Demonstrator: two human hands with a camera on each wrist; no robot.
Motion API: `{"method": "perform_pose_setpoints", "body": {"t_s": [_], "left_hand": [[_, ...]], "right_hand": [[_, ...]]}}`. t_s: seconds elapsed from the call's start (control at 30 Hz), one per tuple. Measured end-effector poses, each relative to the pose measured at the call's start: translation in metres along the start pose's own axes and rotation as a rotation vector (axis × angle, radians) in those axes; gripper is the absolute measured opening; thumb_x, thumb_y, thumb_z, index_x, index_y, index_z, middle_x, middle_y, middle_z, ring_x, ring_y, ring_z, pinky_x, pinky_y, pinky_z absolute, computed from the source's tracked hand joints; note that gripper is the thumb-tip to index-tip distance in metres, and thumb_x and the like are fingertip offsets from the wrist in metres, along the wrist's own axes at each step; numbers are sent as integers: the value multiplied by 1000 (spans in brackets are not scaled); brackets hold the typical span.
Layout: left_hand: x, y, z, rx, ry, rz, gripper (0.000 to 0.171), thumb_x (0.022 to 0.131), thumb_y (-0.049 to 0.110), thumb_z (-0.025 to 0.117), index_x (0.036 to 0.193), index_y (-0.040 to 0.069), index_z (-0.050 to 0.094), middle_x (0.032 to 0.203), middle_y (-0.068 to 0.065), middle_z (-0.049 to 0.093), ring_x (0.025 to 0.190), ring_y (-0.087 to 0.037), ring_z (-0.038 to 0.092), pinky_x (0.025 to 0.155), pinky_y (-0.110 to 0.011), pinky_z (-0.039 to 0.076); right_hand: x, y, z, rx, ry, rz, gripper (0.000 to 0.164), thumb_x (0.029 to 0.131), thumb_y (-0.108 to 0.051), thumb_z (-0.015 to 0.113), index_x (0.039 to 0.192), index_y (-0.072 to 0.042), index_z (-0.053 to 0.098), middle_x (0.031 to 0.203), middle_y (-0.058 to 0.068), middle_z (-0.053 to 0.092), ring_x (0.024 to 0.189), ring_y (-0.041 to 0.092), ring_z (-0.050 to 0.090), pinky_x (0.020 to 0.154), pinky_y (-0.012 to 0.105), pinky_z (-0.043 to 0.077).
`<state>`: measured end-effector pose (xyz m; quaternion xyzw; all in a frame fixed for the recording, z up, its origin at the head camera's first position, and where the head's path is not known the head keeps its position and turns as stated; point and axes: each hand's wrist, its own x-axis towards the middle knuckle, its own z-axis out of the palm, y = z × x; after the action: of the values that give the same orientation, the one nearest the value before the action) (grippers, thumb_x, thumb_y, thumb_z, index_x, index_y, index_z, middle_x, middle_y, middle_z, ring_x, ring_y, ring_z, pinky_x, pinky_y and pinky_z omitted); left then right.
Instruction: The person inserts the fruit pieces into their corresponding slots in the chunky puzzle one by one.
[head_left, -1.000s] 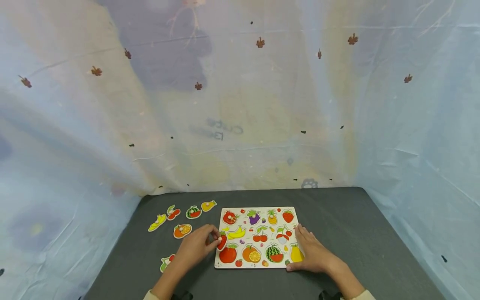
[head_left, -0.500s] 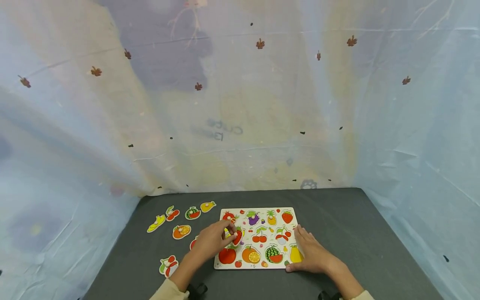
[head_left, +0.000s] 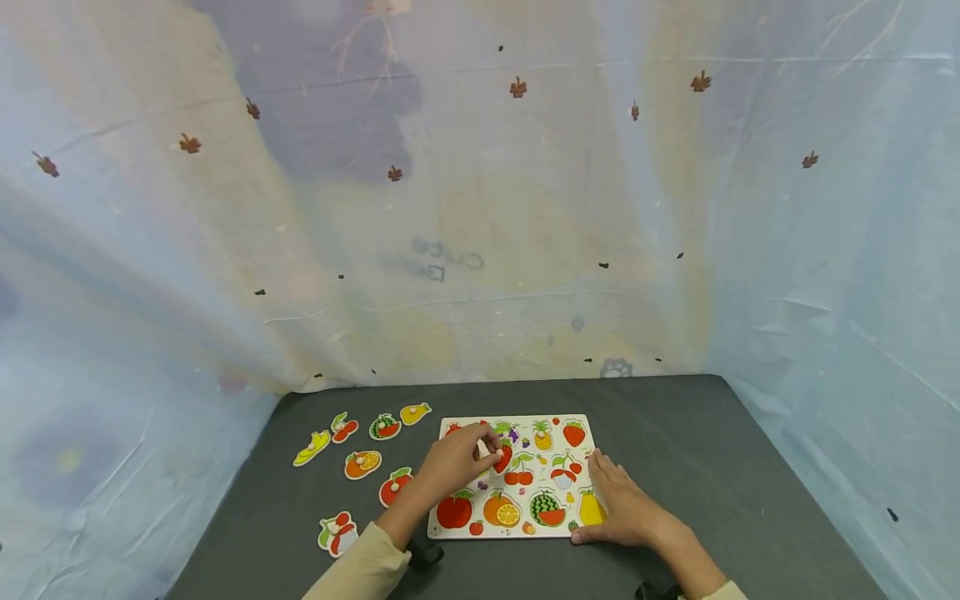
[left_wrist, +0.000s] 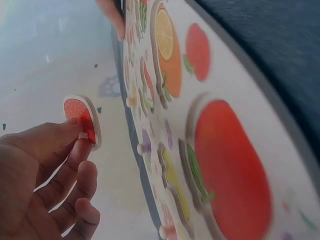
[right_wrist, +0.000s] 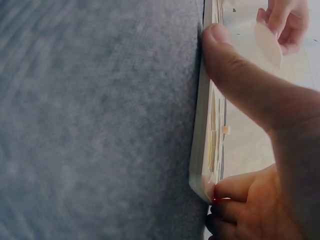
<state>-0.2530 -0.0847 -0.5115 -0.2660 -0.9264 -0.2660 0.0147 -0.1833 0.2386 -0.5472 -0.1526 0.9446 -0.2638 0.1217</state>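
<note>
My left hand (head_left: 459,460) pinches a strawberry puzzle piece (head_left: 504,457) between thumb and index finger. The piece is raised over the upper left part of a white fruit puzzle board (head_left: 441,532). In the left wrist view the strawberry piece (left_wrist: 80,112) stands on edge, apart from the board, while the other fingers curl loosely. My right hand (head_left: 626,504) rests at the board's near right corner with straight fingers along the right side. Its thumb (right_wrist: 235,65) presses the near edge. The left hand covers some of the printed fruits.
Loose pieces lie left of the board: bananas (head_left: 312,448), cherries (head_left: 344,428), watermelon (head_left: 386,427), pear (head_left: 415,414), orange (head_left: 363,465), a round red fruit (head_left: 394,487) and a red-and-white piece (head_left: 338,534). A patterned curtain (head_left: 480,208) rises behind the dark table (head_left: 720,467).
My left hand has carried the strawberry piece rightward and away from me, from the board's left edge to over its upper part. The right hand has stayed put.
</note>
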Motion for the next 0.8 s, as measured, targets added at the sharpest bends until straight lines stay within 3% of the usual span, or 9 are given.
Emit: {"method": "perform_pose_setpoints", "body": {"t_s": [0.33, 0.8], "left_hand": [[32, 9, 14, -89, -25, -5, 11, 102, 32, 78, 102, 28, 67, 96, 15, 65, 76, -3, 56, 67, -24, 49], [70, 12, 33, -72, -62, -34, 10, 104, 37, 75, 105, 29, 69, 97, 16, 68, 77, -2, 59, 66, -27, 49]], "right_hand": [[0, 1, 0, 1, -3, 13, 139, 73, -64, 93, 164, 13, 20, 173, 33, 15, 161, 48, 19, 127, 65, 16], [2, 2, 1, 7, -7, 17, 140, 73, -63, 93, 165, 12, 19, 174, 33, 14, 161, 50, 18, 127, 65, 15]]}}
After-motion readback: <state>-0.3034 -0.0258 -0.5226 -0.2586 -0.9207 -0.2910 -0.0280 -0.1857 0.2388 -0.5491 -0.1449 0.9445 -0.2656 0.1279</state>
